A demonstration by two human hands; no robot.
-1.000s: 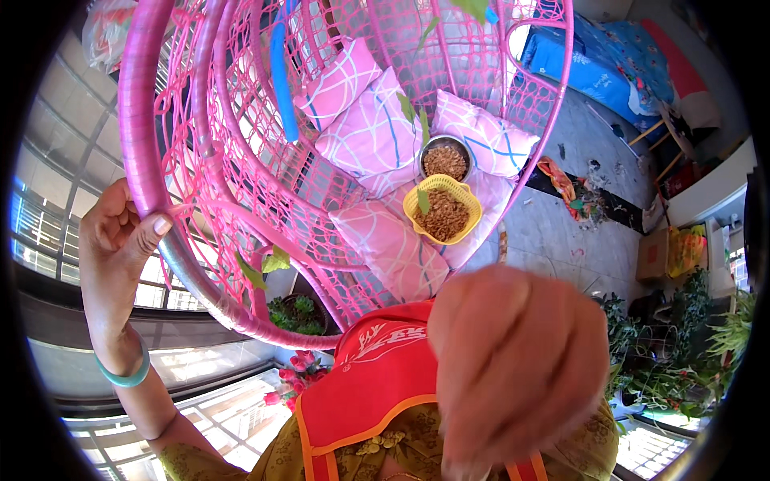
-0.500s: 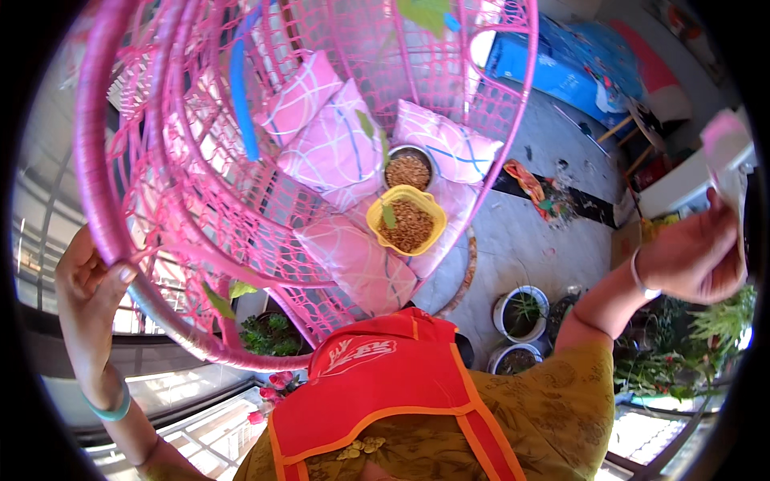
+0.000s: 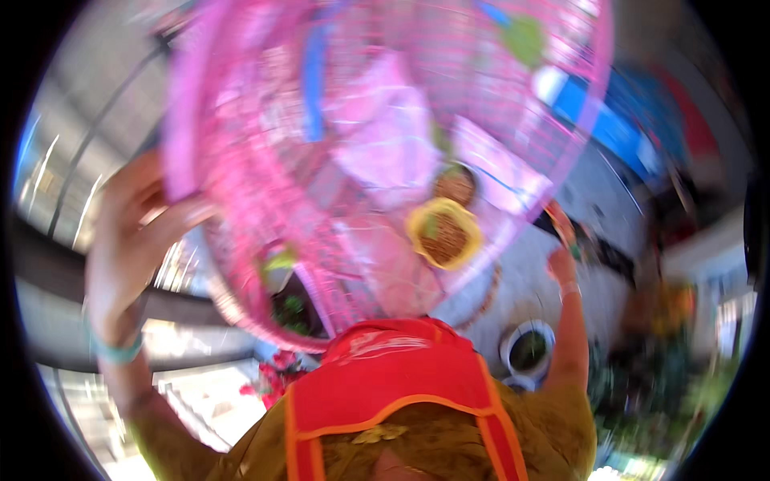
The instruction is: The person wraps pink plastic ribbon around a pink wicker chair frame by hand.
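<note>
My left hand grips the thick pink rim of a hanging net chair, fingers wrapped round it. My right hand, small and blurred, is held out beside the chair's right side; whether it holds anything is unclear. Inside the chair are pink patterned pillows, a round bowl of brown bits and, in front of it, a yellow basket with similar contents. Blue tubing and green leaves hang among the netting.
A blue covered piece of furniture stands at the back right. A potted plant sits on the tiled floor below my right arm. Greenery fills the lower right, red flowers the lower left, with windows along the left.
My right hand has gone from close below the camera out to the far right with a pale pink thing, and now lies farther left and away. The whole view has shifted and blurred.
</note>
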